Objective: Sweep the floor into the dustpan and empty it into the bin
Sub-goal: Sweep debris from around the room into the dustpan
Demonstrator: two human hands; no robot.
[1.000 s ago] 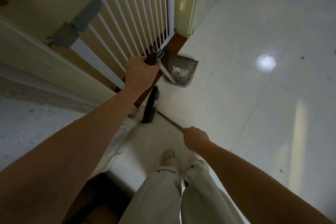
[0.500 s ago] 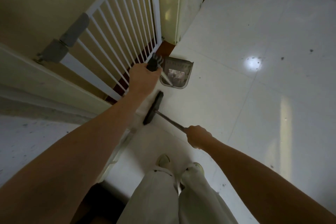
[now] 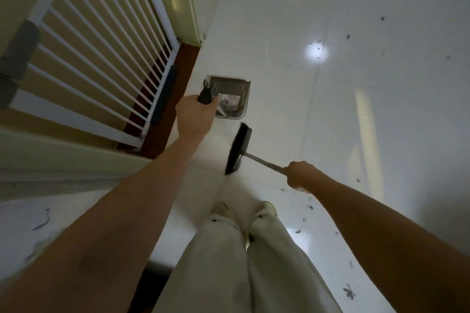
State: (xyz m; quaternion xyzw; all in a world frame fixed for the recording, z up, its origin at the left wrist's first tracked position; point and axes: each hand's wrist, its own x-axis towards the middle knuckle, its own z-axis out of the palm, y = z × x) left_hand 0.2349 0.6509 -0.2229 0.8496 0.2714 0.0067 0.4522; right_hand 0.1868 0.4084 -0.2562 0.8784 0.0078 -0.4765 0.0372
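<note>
My left hand (image 3: 194, 117) grips the black top of the long handle of a grey dustpan (image 3: 232, 99), which sits on the white tile floor (image 3: 330, 122) with pale debris inside. My right hand (image 3: 301, 175) grips the metal handle of a broom whose black head (image 3: 239, 151) stands on the floor just below and to the right of the dustpan, a short gap apart from it. No bin is in view.
A white barred gate (image 3: 101, 53) stands to the left over a dark wooden threshold (image 3: 178, 68). Small dark specks (image 3: 348, 292) lie scattered on the tiles at the right. My shoes (image 3: 244, 208) and pale trousers are below the broom.
The broom head has swung right and up, from beside the gate threshold to just below the dustpan. The view has shifted, and the dustpan with my left hand stays about where it was.
</note>
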